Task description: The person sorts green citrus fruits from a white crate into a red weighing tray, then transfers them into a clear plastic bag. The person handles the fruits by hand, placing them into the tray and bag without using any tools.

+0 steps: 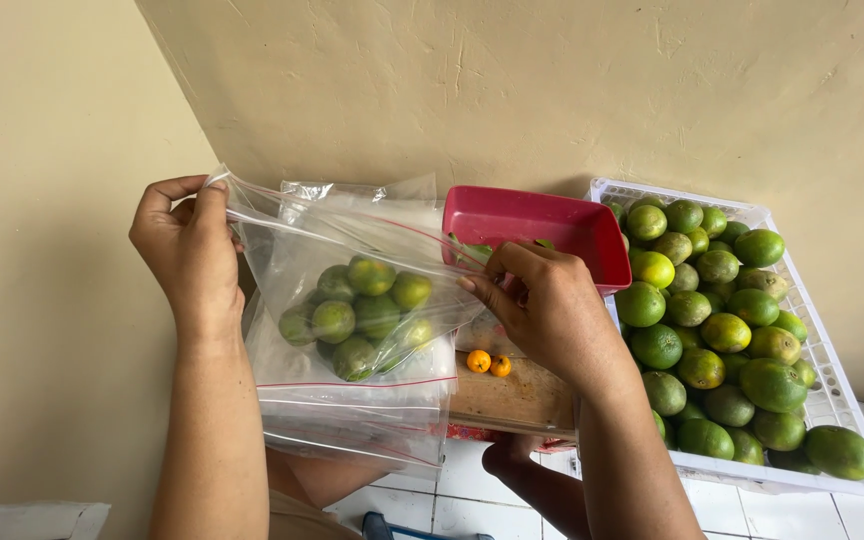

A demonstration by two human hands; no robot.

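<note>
Open gap above the wooden board [512, 398], red tray [537, 225] behind (crate [832, 395] flanking right).

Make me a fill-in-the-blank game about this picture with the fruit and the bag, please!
1. Both hands pinch the top of a clear zip bag that holds ____ citrus fruits.
2. The white crate full of fruit sits to the person's ____.
3. The empty plastic tray behind the right hand is coloured ____.
4. On the wooden board lie ____ tiny orange fruits.

Missing words: green; right; red; two
</note>
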